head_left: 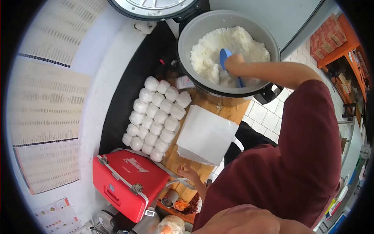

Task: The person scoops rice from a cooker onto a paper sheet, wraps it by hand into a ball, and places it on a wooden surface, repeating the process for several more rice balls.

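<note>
My right hand [235, 64] is closed around a blue rice paddle [224, 57], and blue plastic shows on both sides of the fist. It is inside a large grey rice cooker pot [184, 54], over white cooked rice [230, 37]. My left hand [188, 174] has its fingers loosely apart and holds nothing I can see. It hovers by the lower edge of a stack of white paper sheets [208, 130], near a metal cup [170, 198] and orange food [181, 205]. Several white paper-wrapped bundles [156, 113] sit in rows beyond the paper.
A red cooler box [130, 179] stands beside the bundles. The cooker's raised lid [156, 7] is at the top. Dark red food [193, 206] lies near the wooden table's [230, 111] lower end. Printed sheets [46, 105] hang on the wall; orange shelving [343, 31] is far right.
</note>
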{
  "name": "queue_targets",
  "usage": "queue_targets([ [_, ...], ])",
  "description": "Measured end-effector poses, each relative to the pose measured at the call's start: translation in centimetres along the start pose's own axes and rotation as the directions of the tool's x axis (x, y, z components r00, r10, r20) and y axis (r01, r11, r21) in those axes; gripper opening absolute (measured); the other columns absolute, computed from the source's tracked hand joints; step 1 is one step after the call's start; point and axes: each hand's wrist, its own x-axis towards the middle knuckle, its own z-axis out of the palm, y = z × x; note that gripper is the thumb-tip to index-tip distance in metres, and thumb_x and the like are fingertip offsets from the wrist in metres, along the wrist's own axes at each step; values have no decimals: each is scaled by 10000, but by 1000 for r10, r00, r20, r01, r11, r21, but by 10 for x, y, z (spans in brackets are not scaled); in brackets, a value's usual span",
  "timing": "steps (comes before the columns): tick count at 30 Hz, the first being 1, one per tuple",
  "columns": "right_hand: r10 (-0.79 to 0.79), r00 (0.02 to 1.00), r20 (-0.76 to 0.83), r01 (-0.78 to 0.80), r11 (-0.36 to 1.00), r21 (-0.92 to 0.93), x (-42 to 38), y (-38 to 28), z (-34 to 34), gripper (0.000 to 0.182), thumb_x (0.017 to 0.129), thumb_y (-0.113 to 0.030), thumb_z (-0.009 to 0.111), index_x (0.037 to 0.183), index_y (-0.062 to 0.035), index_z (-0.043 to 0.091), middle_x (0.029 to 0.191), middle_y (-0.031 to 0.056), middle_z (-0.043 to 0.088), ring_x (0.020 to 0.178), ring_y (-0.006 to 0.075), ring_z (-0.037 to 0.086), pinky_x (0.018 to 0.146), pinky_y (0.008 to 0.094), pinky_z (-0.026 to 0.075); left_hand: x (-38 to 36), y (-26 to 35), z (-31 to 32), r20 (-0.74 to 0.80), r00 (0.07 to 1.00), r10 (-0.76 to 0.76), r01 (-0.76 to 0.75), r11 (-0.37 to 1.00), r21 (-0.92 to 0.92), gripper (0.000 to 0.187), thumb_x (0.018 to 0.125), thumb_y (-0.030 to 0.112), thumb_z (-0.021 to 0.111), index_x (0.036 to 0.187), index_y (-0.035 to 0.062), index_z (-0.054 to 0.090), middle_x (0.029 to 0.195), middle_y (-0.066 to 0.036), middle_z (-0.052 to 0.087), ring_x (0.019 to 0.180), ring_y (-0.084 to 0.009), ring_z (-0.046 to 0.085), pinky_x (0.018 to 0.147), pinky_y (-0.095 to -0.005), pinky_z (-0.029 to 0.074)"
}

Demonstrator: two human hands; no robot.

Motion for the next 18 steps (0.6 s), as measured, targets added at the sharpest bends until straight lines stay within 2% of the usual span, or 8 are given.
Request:
queue_targets([
  [1, -21, 998, -59, 21, 1000, -5, 3, 5, 3, 300, 672, -220, 726, 953, -116, 711, 943, 58, 685, 868, 221, 656, 638, 407, 530, -11, 5, 2, 11, 1000, -16, 16, 1000, 8, 451, 921, 321, 547, 1170, -37, 429, 1160, -205, 406, 978, -331, 472, 816, -436, 438],
  [3, -12, 1000, 10, 13, 997, -76, 9, 7, 5, 307, 670, -235, 724, 952, -116, 711, 921, 58, 686, 842, 219, 660, 624, 400, 531, -22, 18, 11, 173, 984, -50, 78, 984, -157, 443, 911, 276, 572, 1189, -31, 414, 1164, -196, 406, 965, -309, 490, 788, -427, 449],
  [4, 11, 999, 53, -3, 990, -143, 11, 7, 3, 314, 668, -250, 722, 951, -115, 711, 899, 59, 688, 816, 216, 664, 609, 393, 532, -25, 50, 14, 215, 968, -129, 186, 945, -271, 411, 899, 227, 586, 1192, -8, 419, 1184, -182, 406, 970, -292, 498, 785, -422, 440],
  [5, 10, 999, 48, -2, 989, -150, 11, 2, 1, 314, 668, -250, 722, 951, -115, 711, 899, 59, 688, 816, 216, 664, 609, 393, 532, -28, 53, 20, 211, 968, -133, 190, 942, -277, 411, 899, 227, 586, 1192, -8, 419, 1184, -182, 406, 970, -292, 498, 785, -422, 440],
  [7, 62, 995, 83, -64, 998, 19, 13, -9, -2, 300, 704, -280, 716, 975, -151, 703, 923, 10, 684, 837, 215, 657, 615, 393, 529, -30, 62, 31, 261, 961, 94, -50, 984, -171, 404, 895, 208, 582, 1210, 15, 419, 1202, -171, 403, 983, -274, 498, 778, -411, 435],
  [14, 23, 993, 116, -14, 997, -76, 14, -1, 0, 311, 704, -263, 684, 981, -124, 704, 921, 54, 683, 829, 217, 667, 654, 389, 540, -20, 75, 47, 243, 970, 31, 29, 970, -240, 421, 888, 198, 584, 1229, 23, 411, 1217, -173, 394, 988, -280, 498, 769, -407, 435],
  [16, 93, 994, 56, -95, 995, 32, 13, 1, 3, 263, 723, -237, 658, 951, -115, 703, 913, 55, 685, 831, 229, 671, 673, 361, 537, -17, 71, 41, 216, 976, 0, 46, 976, -211, 425, 886, 195, 587, 1227, 15, 409, 1214, -174, 395, 980, -286, 499, 773, -404, 433],
  [18, 98, 995, 0, -98, 990, 97, 8, 12, -3, 264, 731, -226, 654, 958, -98, 693, 899, 80, 683, 830, 253, 670, 673, 382, 538, -17, 61, 32, 192, 981, 15, 27, 977, -212, 420, 886, 191, 587, 1223, 12, 411, 1209, -172, 396, 971, -286, 500, 766, -397, 436],
])
